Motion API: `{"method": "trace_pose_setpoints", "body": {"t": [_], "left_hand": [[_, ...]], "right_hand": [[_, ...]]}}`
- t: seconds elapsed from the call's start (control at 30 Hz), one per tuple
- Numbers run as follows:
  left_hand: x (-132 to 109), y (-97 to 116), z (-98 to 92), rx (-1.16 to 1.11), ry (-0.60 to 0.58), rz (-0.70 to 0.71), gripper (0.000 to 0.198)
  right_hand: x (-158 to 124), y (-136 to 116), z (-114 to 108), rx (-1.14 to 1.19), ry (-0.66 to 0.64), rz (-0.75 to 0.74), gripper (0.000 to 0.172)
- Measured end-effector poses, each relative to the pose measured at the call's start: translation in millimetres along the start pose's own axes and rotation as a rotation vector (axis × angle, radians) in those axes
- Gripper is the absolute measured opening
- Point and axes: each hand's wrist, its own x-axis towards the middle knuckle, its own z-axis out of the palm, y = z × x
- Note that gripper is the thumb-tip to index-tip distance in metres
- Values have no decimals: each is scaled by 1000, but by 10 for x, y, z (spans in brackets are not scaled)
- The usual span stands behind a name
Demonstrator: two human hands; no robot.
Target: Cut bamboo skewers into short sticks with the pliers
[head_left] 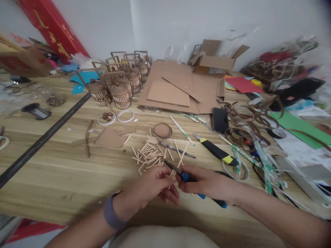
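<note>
My left hand [152,184] pinches thin wooden sticks [183,155] between thumb and fingers, low and near the table's front edge. In my right hand [204,182] is a pair of pliers [176,168] with blue and black handles. Its jaws lie across the sticks by my left fingertips; whether they are closed on them I cannot tell. Just beyond my hands is a loose pile of short wooden sticks [150,155]. Behind it sits a round cardboard disc [162,130] with a dark ridged rim. A slim pen-like tool [181,150] lies beside the pile.
Several small lidded stick baskets [121,96] with handles stand at the back left, near cardboard sheets [168,93]. To the right lie a utility knife [216,150], a phone [220,120] and brown strip coils [241,115]. A dark bar [46,138] crosses the left side.
</note>
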Motion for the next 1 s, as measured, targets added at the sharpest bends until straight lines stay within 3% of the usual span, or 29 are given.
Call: {"method": "trace_pose_setpoints", "body": {"t": [0.27, 0.53, 0.7, 0.87, 1.0], "left_hand": [[-7, 14, 5, -7, -13, -1, 32], [-9, 0, -12, 8, -45, 26, 38], [-26, -5, 8, 48, -41, 26, 29], [-50, 7, 31, 119, -20, 47, 22], [-59, 4, 24, 120, -46, 74, 30]], "right_hand": [[19, -27, 24, -124, -14, 10, 10], [65, 110, 63, -3, 5, -55, 8], [57, 138, 133, 70, 41, -61, 7], [51, 125, 137, 67, 10, -67, 4], [26, 73, 86, 157, -70, -60, 13]]}}
